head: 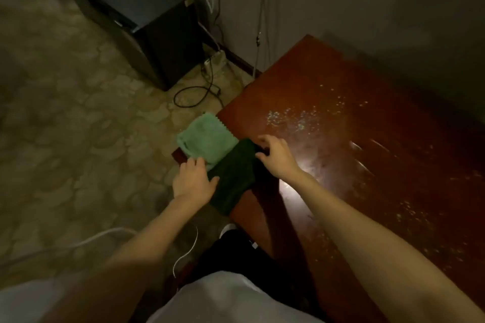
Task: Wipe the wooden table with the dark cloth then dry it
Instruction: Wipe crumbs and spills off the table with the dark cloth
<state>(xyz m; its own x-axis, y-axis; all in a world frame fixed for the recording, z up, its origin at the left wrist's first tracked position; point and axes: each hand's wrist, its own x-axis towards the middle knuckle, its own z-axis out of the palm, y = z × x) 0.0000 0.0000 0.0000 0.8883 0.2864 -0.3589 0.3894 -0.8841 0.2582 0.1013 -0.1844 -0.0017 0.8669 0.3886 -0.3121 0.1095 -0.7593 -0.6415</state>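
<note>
From where I stand, the person leans over the near-left corner of the reddish-brown polished wooden table (341, 118), whose top carries a scatter of pale droplets or specks (294, 117) further in and some streaks toward the far right. Two cloths lie at that corner: a folded dark green cloth (236, 176), draped at the table's edge, and a light mint-green towel (206, 140) just beside it, overlapping its far end. The left hand (193, 179) rests on the near-left side of the dark cloth, fingers lying fairly straight and slightly spread, thumb on the fabric. The right hand (275, 153) touches the cloth's far-right edge with fingers curled downward; whether they actually pinch the fabric I cannot tell. This looks like the very start: picking up the dark cloth, with no wiping done. The next move calls for gathering that cloth alone, leaving the mint towel behind, and carrying it to the speckled patch.
</note>
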